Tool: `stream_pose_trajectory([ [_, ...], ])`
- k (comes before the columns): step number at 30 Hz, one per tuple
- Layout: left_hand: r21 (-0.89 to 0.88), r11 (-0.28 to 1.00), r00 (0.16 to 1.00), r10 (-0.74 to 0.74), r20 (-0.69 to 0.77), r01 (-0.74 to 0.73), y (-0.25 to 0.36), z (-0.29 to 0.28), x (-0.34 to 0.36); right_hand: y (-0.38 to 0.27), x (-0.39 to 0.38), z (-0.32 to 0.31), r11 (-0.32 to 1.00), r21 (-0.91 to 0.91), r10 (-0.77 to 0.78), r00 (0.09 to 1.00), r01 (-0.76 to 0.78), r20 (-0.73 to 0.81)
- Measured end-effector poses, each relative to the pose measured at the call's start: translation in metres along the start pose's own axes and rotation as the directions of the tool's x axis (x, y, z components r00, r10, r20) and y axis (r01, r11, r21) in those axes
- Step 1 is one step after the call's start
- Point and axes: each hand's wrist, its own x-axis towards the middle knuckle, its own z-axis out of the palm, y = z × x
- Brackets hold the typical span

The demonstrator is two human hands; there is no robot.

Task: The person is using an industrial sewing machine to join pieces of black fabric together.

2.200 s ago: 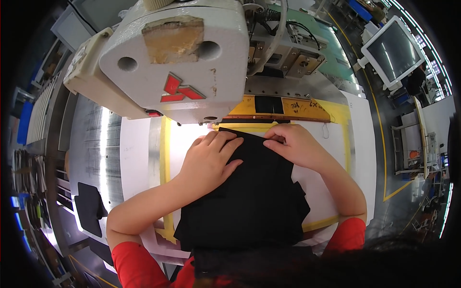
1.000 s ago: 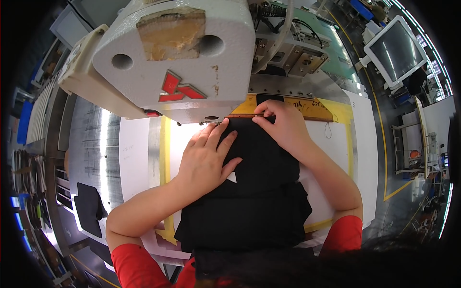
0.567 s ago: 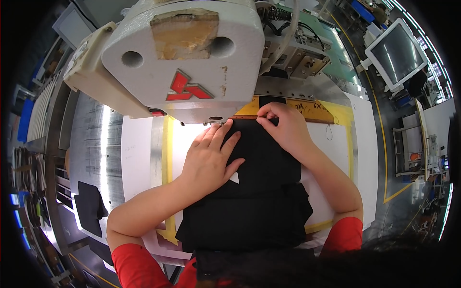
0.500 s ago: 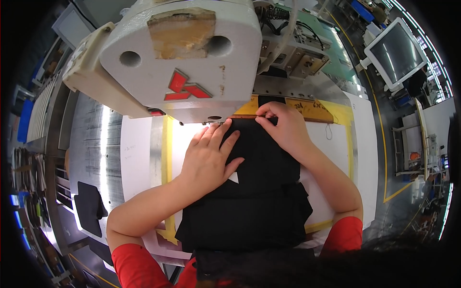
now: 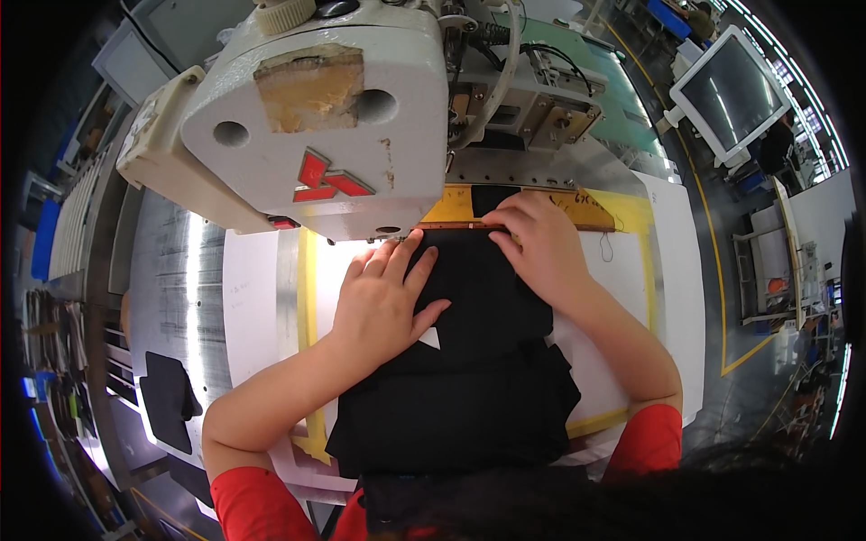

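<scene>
A piece of black fabric [image 5: 483, 288] lies in front of the white sewing machine head [image 5: 316, 135], its far edge against a yellow template strip [image 5: 591, 209] with a brown front edge. My left hand [image 5: 379, 302] rests palm down on the fabric's left part, fingers spread, fingertips close under the machine head. A small white triangle [image 5: 433, 337] shows on the cloth beside my left thumb. My right hand [image 5: 546, 248] is at the fabric's far edge by the strip, its thumb and fingertips closed together on the cloth. The needle area is hidden behind the machine head.
White sheets bordered with yellow tape [image 5: 636, 270] cover the work surface. A dark fabric piece [image 5: 169, 401] lies on the metal table at left. More black cloth [image 5: 451, 419] is bunched nearest me. A screen [image 5: 732, 90] stands at the far right.
The whole view has shifted slightly. My right fingertips have moved a little nearer to me along the strip's edge. My left hand stays flat on the fabric.
</scene>
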Motion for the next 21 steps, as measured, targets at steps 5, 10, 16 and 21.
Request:
stream_pose_trajectory([
  [5, -0.01, 1.0, 1.0, -0.011, 0.0, 0.011, 0.002, 0.0, 0.002, -0.036, -0.013, 0.017, 0.955, -0.057, -0.272, 0.938, 0.29, 0.213],
  [10, -0.027, 0.999, 0.999, -0.038, 0.015, 0.038, 0.0, 0.001, -0.001, -0.027, -0.03, 0.011, 0.944, -0.162, -0.238, 0.935, 0.286, 0.261],
  [16, -0.009, 0.999, 0.998, -0.047, 0.04, 0.047, 0.003, -0.002, -0.001, -0.017, -0.055, -0.007, 0.951, -0.262, -0.096, 0.964, 0.162, 0.247],
  [21, -0.077, 0.997, 0.999, -0.014, 0.037, 0.017, 0.003, -0.004, 0.003, -0.017, -0.055, -0.003, 0.957, -0.229, -0.128, 0.97, 0.175, 0.207],
])
